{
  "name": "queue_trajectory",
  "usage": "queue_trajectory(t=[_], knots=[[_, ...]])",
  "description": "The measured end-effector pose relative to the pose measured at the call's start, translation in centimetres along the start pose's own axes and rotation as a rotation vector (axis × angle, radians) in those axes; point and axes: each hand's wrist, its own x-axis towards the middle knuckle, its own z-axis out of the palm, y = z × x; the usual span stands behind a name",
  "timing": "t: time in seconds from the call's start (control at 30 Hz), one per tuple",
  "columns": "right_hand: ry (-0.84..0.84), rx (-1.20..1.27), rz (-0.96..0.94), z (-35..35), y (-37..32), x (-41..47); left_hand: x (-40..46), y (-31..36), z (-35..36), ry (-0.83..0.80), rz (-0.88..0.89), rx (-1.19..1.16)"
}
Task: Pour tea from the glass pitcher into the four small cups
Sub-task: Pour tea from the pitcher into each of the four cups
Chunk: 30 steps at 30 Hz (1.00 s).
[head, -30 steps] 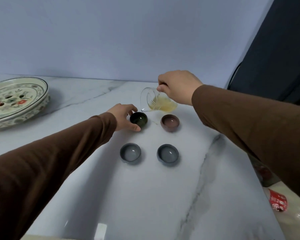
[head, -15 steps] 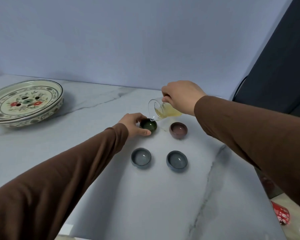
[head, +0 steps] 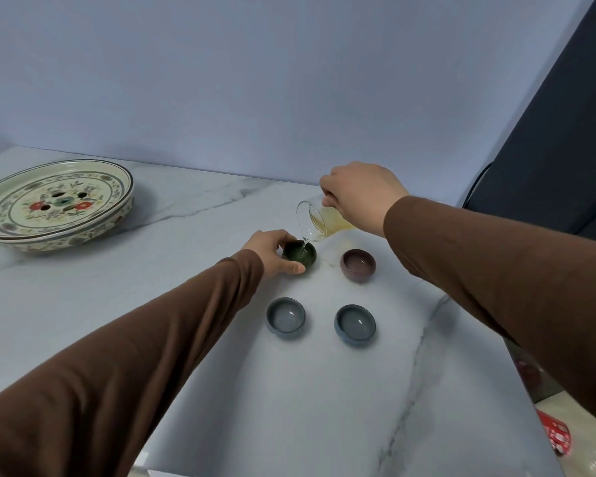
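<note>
**Pouring tea into the green cup**

From the head camera, the right hand (head: 360, 196) is closed around the glass pitcher (head: 319, 222). The pitcher is tipped over on its side, so its long way runs sideways, with the mouth pointing left and down. A thin stream of tea (head: 302, 247) falls from the lip, just under and to the left of the right grip, into the green cup (head: 300, 256).

The left hand (head: 272, 253) is curled around the left side of the green cup, with fingers and thumb touching it to keep it from sliding. The cup sits right under the pitcher's lip, so the tea lands inside.

The brown cup (head: 358, 265) is just under the right grip, a little closer to the person. The two grey cups, one on the left (head: 285, 317) and one on the right (head: 355, 325), sit closer still, down and away from both hands. I cannot tell for sure if those three have tea in them yet.

A big flowered tray (head: 54, 206) rests far off to the left on the white table (head: 289, 407), well away from both hands.

I think the right hand is the one that matters next. The brown cup is nearest to it, so the pitcher's lip only needs to swing a little to the right. The lip should come up first, or tea may drip on the table between the cups.
</note>
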Motion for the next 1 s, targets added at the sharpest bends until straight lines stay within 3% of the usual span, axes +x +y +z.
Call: queue_trajectory(t=[1.0], knots=[[0.008,-0.075,-0.019,-0.77,-0.48,-0.16,0.34,0.07,-0.1,-0.016,-0.027,0.048]])
